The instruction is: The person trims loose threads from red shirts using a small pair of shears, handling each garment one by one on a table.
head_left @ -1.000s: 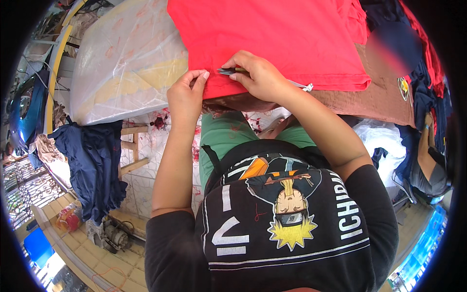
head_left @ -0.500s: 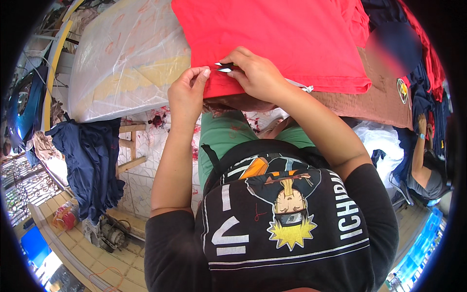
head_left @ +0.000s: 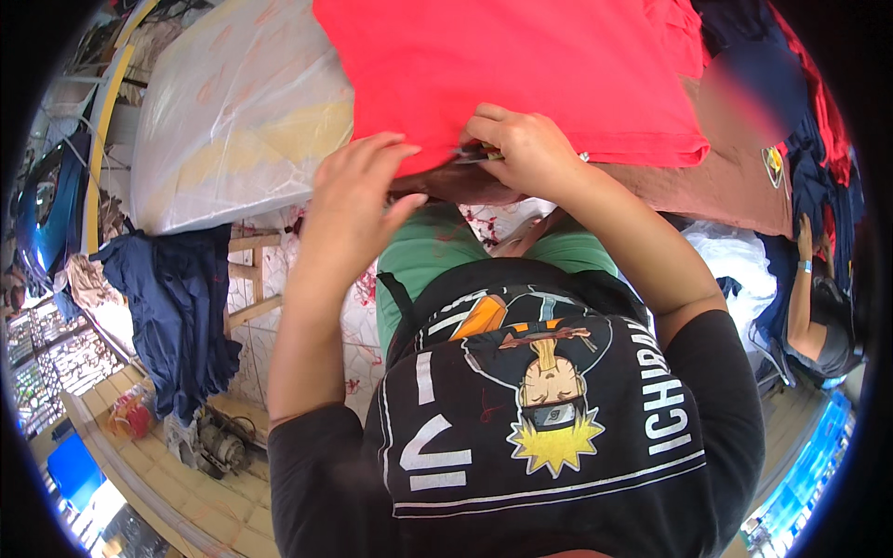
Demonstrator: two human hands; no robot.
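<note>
A red garment (head_left: 521, 74) lies spread over a table covered with brown cloth (head_left: 688, 191). My right hand (head_left: 528, 153) is closed around small thread snips (head_left: 472, 153) at the garment's near hem; dark handles and part of the blades show between the fingers. To the left, my left hand (head_left: 352, 191) is open at the garment's near-left corner, fingers stretched over the red cloth and thumb apart. The hem's edge is lifted or folded between the hands, with dark brown material showing beneath it.
A plastic-wrapped padded surface (head_left: 242, 121) adjoins on the left. Navy cloth (head_left: 172, 316) hangs below it, near a motor (head_left: 219, 446). White plastic bags (head_left: 730, 274) sit at the right. Another person's arm (head_left: 800, 298) shows at the far right.
My left hand has let go of its pinch at the hem, opened and come nearer to me. My right hand has moved slightly right and nearer with the snips. The red cloth's corner shifted.
</note>
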